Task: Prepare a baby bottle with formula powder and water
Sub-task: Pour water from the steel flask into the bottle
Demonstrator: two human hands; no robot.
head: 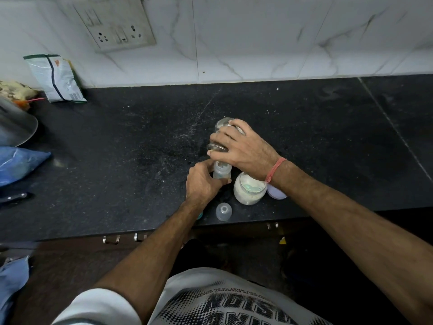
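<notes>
A small clear baby bottle (221,171) stands open on the black counter (117,160), and my left hand (202,184) grips it from the left. My right hand (241,146) holds a clear glass (220,134) tipped on its side, its mouth just above the bottle's opening. An open jar of white formula powder (249,190) with a pale green scoop inside stands right of the bottle, under my right wrist. The jar's lilac lid (276,192) lies behind it. The bottle's clear teat cap (223,211) rests near the counter's front edge.
A foil packet (55,78) leans on the tiled wall at the back left. A steel vessel (14,125), a blue plastic bag (16,164) and a knife handle (15,197) sit at the left edge. A socket panel (114,24) is on the wall.
</notes>
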